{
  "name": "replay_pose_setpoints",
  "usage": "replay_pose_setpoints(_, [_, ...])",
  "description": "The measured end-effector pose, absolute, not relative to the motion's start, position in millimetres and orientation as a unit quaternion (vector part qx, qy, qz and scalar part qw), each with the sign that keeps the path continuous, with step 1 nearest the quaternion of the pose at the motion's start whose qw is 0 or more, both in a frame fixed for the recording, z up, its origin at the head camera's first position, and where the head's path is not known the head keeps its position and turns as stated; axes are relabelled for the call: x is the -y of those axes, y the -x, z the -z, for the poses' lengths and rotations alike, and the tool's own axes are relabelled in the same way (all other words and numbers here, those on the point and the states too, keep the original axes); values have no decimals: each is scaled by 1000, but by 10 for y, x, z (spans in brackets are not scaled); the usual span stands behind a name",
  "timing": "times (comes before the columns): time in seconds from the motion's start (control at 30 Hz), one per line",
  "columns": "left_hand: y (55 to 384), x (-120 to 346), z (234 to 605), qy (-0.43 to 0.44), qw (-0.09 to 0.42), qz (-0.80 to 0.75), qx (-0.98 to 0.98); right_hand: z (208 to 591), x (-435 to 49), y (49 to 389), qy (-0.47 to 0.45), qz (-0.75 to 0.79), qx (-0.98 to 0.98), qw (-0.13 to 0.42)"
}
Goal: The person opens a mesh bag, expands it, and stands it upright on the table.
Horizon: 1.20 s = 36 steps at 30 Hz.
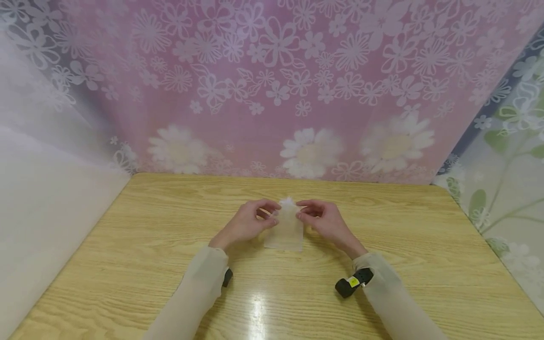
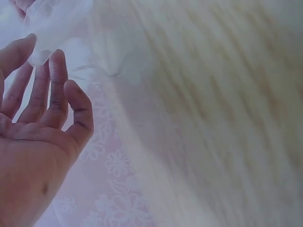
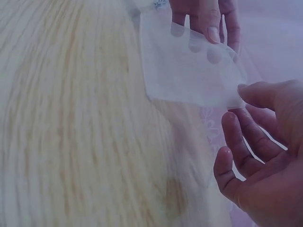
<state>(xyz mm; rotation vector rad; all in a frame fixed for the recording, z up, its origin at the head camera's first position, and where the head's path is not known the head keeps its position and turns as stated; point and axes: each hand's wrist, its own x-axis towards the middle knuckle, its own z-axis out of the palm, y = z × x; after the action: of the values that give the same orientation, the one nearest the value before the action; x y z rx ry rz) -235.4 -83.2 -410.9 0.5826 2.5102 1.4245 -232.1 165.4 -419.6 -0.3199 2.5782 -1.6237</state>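
A small, sheer white drawstring pouch (image 1: pixel 285 233) is held up by its gathered top over the middle of the table. My left hand (image 1: pixel 247 221) pinches its upper left edge between thumb and fingers, and my right hand (image 1: pixel 326 221) pinches the upper right edge. Through the thin fabric (image 3: pixel 187 66), the left hand's fingertips show in the right wrist view. A thin, pale cord (image 2: pixel 87 67) runs near the left fingers. Only part of the pouch (image 2: pixel 61 21) shows in the left wrist view.
The light wooden table (image 1: pixel 127 274) reaches back to a pink flowered curtain (image 1: pixel 255 94). A white cloth (image 1: pixel 51 189) hangs along the left side, and a leaf-patterned curtain (image 1: pixel 514 189) on the right. A black strapped device (image 1: pixel 346 287) sits at the right wrist.
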Motion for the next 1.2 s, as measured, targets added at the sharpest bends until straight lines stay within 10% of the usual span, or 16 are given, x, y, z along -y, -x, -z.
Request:
replay_pose_setpoints(0.6, [2151, 836, 4017, -195, 66, -500, -841, 4129, -1656, 2220, 79, 578, -811, 36])
replay_pose_setpoints(1.2, [2043, 842, 3896, -185, -69, -517, -833, 4011, -1657, 2051, 133, 580, -804, 11])
